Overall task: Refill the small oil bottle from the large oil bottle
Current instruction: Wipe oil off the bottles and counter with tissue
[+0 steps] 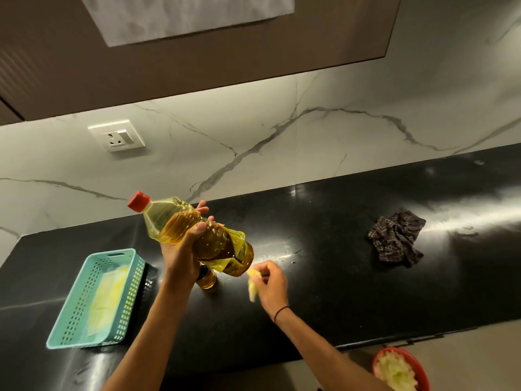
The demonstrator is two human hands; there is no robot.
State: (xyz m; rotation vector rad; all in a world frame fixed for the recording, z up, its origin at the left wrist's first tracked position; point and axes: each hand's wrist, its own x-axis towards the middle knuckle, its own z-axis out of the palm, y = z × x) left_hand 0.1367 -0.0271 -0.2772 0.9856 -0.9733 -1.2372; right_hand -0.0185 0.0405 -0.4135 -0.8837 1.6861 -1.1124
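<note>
Hard to see: the small oil bottle stands on the counter right under the big one, and the left hand hides its top – only the lower part with brown oil shows.
Cut off: a red bowl with pale bits in it sits below the counter's near edge, far to the right of the big bottle, and the picture edge cuts it.
Not clear: the yellow thing in the right hand is blurry, so what it is cannot be told.
Large oil bottle: one, held up in the air above the counter, tilted, red cap on and pointing up to the left, its bottom down to the right.
Left hand: its grip is wrapped round the middle of the large oil bottle – thumb in front, fingertips peeking out behind.
Right hand: just right of the big bottle's bottom, fingers curled in a tight grip, pinching a small yellow scrap.
Basket: one, blue-green with holes, on the counter left of the big bottle, a pale yellow sheet lying inside.
Cloth: one, dark and checked, crumpled on the counter well to the right of the big bottle.
Wall plug: one, white, on the marble wall up and left of the big bottle.
</note>
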